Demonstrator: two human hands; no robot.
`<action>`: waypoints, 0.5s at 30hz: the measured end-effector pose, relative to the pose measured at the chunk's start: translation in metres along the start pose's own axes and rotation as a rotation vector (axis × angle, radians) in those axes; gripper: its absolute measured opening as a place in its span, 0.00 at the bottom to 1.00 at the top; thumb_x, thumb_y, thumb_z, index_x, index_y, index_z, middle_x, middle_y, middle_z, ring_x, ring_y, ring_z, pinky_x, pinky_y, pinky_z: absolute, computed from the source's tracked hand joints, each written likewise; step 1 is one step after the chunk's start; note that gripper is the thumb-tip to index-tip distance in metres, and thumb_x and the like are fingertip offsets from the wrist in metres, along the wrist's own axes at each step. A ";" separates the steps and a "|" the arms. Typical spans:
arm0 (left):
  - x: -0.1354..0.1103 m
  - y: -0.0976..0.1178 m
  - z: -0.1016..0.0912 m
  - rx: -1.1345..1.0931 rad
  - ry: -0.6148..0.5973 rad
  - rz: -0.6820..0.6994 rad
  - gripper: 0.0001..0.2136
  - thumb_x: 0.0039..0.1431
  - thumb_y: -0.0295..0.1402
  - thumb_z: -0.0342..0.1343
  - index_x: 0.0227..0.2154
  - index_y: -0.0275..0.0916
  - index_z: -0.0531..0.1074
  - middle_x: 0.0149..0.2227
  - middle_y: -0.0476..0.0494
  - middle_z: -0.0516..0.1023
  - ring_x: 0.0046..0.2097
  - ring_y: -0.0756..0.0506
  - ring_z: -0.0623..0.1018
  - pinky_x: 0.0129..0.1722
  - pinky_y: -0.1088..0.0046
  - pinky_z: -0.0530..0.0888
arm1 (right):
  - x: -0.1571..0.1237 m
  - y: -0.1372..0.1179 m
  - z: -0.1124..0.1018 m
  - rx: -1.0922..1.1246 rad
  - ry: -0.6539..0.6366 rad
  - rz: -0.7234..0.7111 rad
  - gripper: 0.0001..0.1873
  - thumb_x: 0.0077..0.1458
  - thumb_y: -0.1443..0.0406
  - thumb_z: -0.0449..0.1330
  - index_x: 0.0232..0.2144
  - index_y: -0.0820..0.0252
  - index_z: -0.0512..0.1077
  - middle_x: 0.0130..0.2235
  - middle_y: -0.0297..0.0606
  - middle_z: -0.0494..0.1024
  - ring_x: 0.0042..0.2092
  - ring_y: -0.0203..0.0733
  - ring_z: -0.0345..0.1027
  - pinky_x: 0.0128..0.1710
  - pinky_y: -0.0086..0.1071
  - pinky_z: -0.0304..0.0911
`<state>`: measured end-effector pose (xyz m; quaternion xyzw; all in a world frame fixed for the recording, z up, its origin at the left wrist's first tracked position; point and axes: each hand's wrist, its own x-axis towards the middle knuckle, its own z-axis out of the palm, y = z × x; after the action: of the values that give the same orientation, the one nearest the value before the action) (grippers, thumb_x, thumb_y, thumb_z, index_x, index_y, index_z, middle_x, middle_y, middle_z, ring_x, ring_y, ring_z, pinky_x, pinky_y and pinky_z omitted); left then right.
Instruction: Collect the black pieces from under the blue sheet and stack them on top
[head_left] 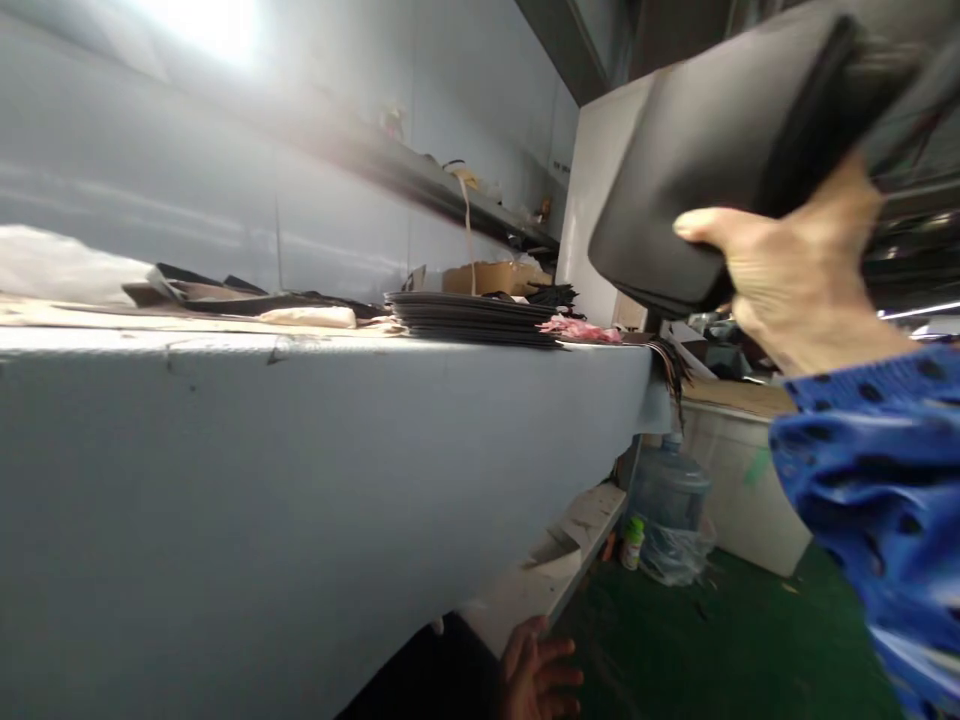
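Observation:
In my right hand [799, 260], raised at the right in a blue spotted sleeve, is a thick stack of dark grey sheets [682, 170]. My thumb lies across its near face, and the other fingers are hidden behind it. The stack is tilted and smeared by motion, so its material is unclear. My left hand [536, 672] is low at the bottom edge, fingers spread, holding nothing visible. Beside it is a black shape [442, 670], perhaps clothing. Nearer the table's far end, a neat pile of dark flat pieces [472, 318] lies on the covered table [322, 430].
Pink scraps [581, 328] and a cardboard box [491, 277] are by the pile. White wrapping [67, 265] and dark offcuts lie at the left. Below are a lower shelf [574, 550], a large water bottle [670, 490], a green-capped bottle [632, 543] and a white bin [750, 480].

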<state>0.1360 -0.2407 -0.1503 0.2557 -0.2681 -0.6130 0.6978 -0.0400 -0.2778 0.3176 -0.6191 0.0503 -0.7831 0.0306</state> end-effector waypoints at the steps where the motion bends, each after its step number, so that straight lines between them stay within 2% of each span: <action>1: -0.001 0.001 0.002 0.002 0.032 0.014 0.28 0.47 0.53 0.63 0.45 0.41 0.67 0.42 0.37 0.79 0.38 0.40 0.80 0.30 0.69 0.74 | 0.012 -0.001 0.019 -0.061 -0.099 -0.122 0.39 0.42 0.61 0.52 0.55 0.82 0.60 0.55 0.42 0.70 0.55 0.37 0.62 0.47 0.23 0.54; 3: -0.002 0.002 0.004 0.010 0.080 0.023 0.30 0.44 0.55 0.64 0.45 0.41 0.66 0.41 0.37 0.79 0.37 0.40 0.80 0.28 0.69 0.74 | 0.022 -0.006 0.051 -0.197 -0.316 -0.184 0.42 0.40 0.59 0.51 0.54 0.85 0.58 0.52 0.42 0.72 0.53 0.36 0.63 0.47 0.25 0.55; 5: -0.003 0.004 0.004 0.015 0.102 0.019 0.33 0.41 0.57 0.65 0.45 0.40 0.65 0.40 0.37 0.79 0.36 0.40 0.80 0.28 0.69 0.75 | 0.020 -0.015 0.075 -0.248 -0.581 -0.195 0.39 0.41 0.60 0.46 0.48 0.94 0.59 0.43 0.38 0.76 0.48 0.32 0.65 0.42 0.24 0.56; 7: -0.005 0.008 0.001 0.015 0.115 0.020 0.35 0.39 0.57 0.65 0.46 0.39 0.65 0.40 0.37 0.79 0.36 0.40 0.80 0.28 0.69 0.75 | 0.018 -0.025 0.091 -0.194 -0.814 -0.236 0.35 0.41 0.63 0.41 0.41 0.99 0.61 0.36 0.33 0.76 0.43 0.28 0.67 0.37 0.22 0.56; 9: -0.009 0.015 -0.001 0.013 0.123 0.047 0.35 0.40 0.58 0.65 0.46 0.39 0.65 0.40 0.37 0.79 0.37 0.40 0.80 0.28 0.69 0.75 | 0.022 -0.034 0.102 -0.116 -0.983 -0.265 0.31 0.41 0.66 0.41 0.38 0.96 0.64 0.35 0.32 0.77 0.39 0.25 0.68 0.36 0.19 0.56; 12: -0.019 0.027 0.000 0.031 0.148 0.122 0.33 0.44 0.57 0.63 0.46 0.38 0.65 0.40 0.37 0.79 0.36 0.41 0.80 0.29 0.70 0.74 | 0.030 -0.045 0.107 -0.021 -1.113 -0.232 0.24 0.41 0.69 0.44 0.32 0.91 0.68 0.35 0.35 0.79 0.34 0.23 0.68 0.35 0.19 0.59; 15: -0.033 0.038 0.006 0.043 0.230 0.198 0.29 0.49 0.53 0.62 0.46 0.36 0.65 0.40 0.37 0.79 0.36 0.43 0.80 0.31 0.70 0.74 | 0.022 -0.059 0.103 -0.138 -1.088 -0.214 0.21 0.40 0.71 0.40 0.21 0.91 0.67 0.30 0.32 0.76 0.32 0.23 0.66 0.30 0.21 0.56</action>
<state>0.1556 -0.2033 -0.1219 0.3115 -0.2233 -0.5020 0.7753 0.0555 -0.2259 0.3692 -0.9363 0.0152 -0.3442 -0.0681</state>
